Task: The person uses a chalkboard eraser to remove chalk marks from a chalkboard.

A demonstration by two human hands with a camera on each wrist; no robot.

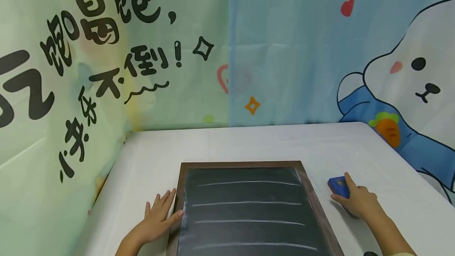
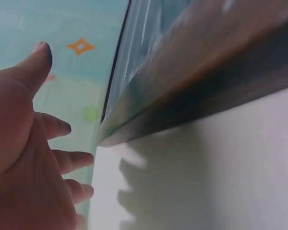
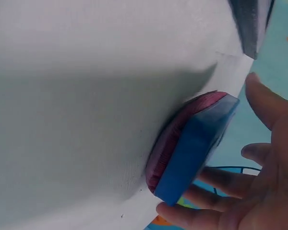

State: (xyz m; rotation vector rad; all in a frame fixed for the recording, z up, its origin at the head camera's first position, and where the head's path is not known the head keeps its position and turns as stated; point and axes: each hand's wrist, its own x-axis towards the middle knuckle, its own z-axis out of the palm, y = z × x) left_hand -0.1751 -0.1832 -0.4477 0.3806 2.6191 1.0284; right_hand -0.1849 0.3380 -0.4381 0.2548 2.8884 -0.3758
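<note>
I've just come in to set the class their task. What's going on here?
A person is working at a white table with a framed chalkboard on it. Four white lines run across the part of the board in view. Their left hand is spread at the board's left edge. Their right hand, thumb and fingers apart, is at a blue eraser to the right of the board; whether it is touching is hard to tell.

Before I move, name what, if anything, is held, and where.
No grip shows: the right hand is at the eraser, thumb clear in its wrist view; the left hand holds nothing.
</note>
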